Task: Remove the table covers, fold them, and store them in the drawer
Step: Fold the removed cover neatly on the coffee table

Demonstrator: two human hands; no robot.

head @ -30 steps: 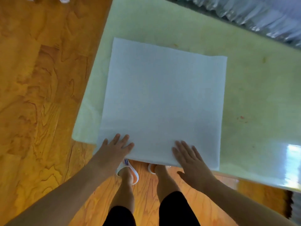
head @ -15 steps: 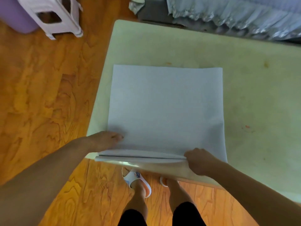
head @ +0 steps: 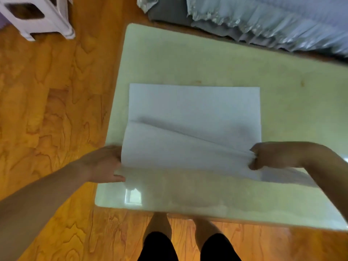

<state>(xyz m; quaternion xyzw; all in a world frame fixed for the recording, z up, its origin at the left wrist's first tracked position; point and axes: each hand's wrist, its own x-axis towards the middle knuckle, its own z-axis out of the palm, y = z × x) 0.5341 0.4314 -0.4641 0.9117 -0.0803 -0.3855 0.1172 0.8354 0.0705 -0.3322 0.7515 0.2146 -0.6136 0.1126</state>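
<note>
- Left hand (head: 105, 162) gripping the near-left edge of the table cover (head: 194, 110), thumb beneath, fingers hidden under the sheet.
- Right hand (head: 271, 157) clenched on the near-right edge, bunching it into small pleats.
- Near half lifted clear of the table (head: 188, 53), far half flat on it.
- Looks thin, pale, papery, limp; one slanting crease across the middle.
- Judged mid-fold: cover off and partly folded, this fold unfinished, storing undone; no drawer in view.

No legible text, labels, brands, numbers or signs anywhere in view.
</note>
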